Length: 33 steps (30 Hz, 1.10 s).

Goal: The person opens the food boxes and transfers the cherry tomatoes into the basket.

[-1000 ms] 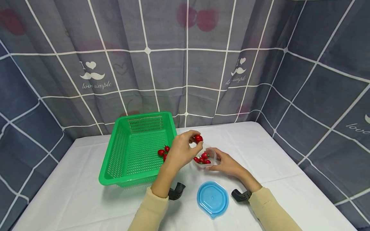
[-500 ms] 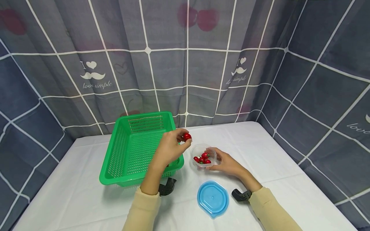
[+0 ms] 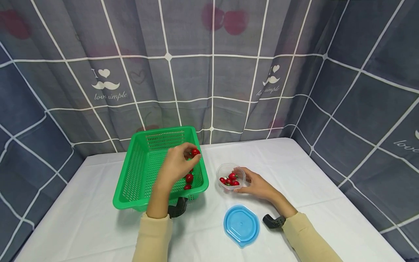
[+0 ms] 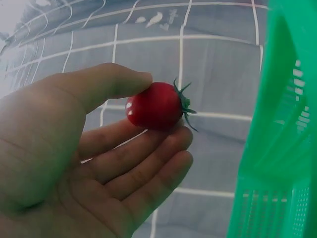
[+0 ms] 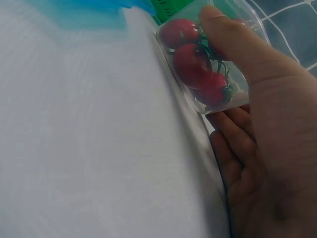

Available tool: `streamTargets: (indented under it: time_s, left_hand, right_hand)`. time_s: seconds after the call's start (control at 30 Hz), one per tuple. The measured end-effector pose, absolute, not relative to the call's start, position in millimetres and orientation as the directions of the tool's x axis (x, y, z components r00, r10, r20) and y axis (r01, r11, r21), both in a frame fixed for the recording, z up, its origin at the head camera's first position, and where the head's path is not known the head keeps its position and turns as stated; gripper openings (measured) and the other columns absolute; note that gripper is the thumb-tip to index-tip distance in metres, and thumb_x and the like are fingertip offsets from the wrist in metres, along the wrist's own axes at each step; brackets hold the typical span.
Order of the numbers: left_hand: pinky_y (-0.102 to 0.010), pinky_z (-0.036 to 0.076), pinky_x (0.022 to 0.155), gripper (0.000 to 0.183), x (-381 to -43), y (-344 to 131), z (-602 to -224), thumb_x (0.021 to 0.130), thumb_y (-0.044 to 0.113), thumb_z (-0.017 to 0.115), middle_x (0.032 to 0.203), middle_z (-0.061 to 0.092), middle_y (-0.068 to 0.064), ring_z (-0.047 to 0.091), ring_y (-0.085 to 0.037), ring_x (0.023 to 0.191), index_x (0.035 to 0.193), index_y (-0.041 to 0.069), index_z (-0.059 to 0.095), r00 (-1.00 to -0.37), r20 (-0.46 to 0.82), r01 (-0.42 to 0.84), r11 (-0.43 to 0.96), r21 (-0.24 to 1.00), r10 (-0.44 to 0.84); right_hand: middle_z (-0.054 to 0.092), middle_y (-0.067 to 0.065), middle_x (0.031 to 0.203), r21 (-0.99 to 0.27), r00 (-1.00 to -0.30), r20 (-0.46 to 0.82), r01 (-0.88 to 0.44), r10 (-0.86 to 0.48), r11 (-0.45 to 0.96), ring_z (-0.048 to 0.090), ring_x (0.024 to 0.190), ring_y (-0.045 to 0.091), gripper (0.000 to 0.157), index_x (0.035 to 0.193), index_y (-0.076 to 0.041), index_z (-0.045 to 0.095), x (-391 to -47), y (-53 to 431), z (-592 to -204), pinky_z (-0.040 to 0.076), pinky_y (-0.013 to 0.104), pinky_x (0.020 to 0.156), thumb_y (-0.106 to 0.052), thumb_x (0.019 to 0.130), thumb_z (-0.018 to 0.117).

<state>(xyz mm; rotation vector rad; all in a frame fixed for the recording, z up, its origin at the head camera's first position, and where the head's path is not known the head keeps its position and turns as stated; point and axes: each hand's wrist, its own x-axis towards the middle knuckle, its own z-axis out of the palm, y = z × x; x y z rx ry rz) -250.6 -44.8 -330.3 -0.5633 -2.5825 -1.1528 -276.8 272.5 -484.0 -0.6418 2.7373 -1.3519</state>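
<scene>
My left hand (image 3: 178, 162) pinches a red cherry tomato (image 4: 156, 106) between thumb and fingers, over the right side of the green basket (image 3: 144, 160). The tomato's green leafy top shows in the left wrist view. Below that hand, several more cherry tomatoes (image 3: 189, 178) lie in the basket, partly covered by it. My right hand (image 3: 256, 185) holds a small clear plastic container (image 3: 221, 170) from its right side, thumb and fingers round the wall. Inside the container sit several cherry tomatoes (image 5: 192, 65) with green stems.
A blue lid (image 3: 241, 225) lies flat on the white tablecloth (image 3: 314, 218), in front of the container. Grey checked curtains (image 3: 183, 80) close off the back and both sides. A black wrist mount (image 3: 274, 221) sits on each arm.
My left hand has moved left with the cherry tomato, from over the container to over the basket. The right hand and the container have stayed in place.
</scene>
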Motion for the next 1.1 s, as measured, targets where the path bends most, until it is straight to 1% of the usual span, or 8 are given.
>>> streamTargets:
  time_s: [0.17,0.53,0.6,0.83,1.1]
  left_hand:
    - [-0.044,0.057,0.086,0.028,-253,-56,-331,0.095,0.02,0.073,0.102,0.076,-0.009,0.071,-0.024,0.092,0.117,0.004,0.071,-0.907,0.352,0.415,0.634,0.652,0.23]
    - [-0.044,0.057,0.085,0.028,-256,-65,-334,0.096,0.019,0.072,0.102,0.075,-0.009,0.071,-0.025,0.095,0.119,0.004,0.07,-0.915,0.327,0.402,0.631,0.664,0.239]
    - [-0.044,0.057,0.085,0.029,-256,-65,-334,0.096,0.019,0.072,0.104,0.075,-0.01,0.072,-0.026,0.096,0.119,0.003,0.07,-0.915,0.325,0.4,0.629,0.667,0.238]
    - [-0.043,0.059,0.084,0.032,-255,-63,-332,0.095,0.02,0.072,0.119,0.073,-0.013,0.073,-0.028,0.103,0.122,0.002,0.069,-0.92,0.314,0.391,0.629,0.672,0.236]
    - [-0.044,0.058,0.088,0.032,-255,-62,-332,0.095,0.019,0.071,0.119,0.074,-0.013,0.073,-0.028,0.103,0.122,0.002,0.069,-0.921,0.308,0.388,0.639,0.664,0.239]
  right_hand:
    - [0.056,0.001,0.151,-0.762,-0.92,0.159,-0.346,-0.359,0.548,0.05,0.142,0.028,0.085,0.15,-0.021,0.05,-276,273,-484,0.038,0.055,0.118,-0.044,0.078,0.089]
    - [0.056,0.001,0.151,-0.762,-0.92,0.157,-0.345,-0.36,0.548,0.05,0.142,0.028,0.085,0.15,-0.021,0.05,-277,273,-485,0.038,0.054,0.118,-0.044,0.078,0.089]
    - [0.056,0.002,0.151,-0.76,-0.918,0.162,-0.351,-0.362,0.548,0.05,0.142,0.028,0.085,0.15,-0.02,0.05,-277,273,-485,0.038,0.054,0.118,-0.044,0.078,0.089]
    - [0.056,0.002,0.15,-0.76,-0.916,0.167,-0.354,-0.364,0.545,0.051,0.141,0.029,0.085,0.15,-0.021,0.05,-277,273,-485,0.039,0.055,0.117,-0.045,0.078,0.088]
    - [0.057,0.002,0.15,-0.759,-0.916,0.164,-0.355,-0.367,0.546,0.05,0.142,0.029,0.085,0.15,-0.02,0.049,-277,273,-485,0.038,0.056,0.117,-0.043,0.079,0.089]
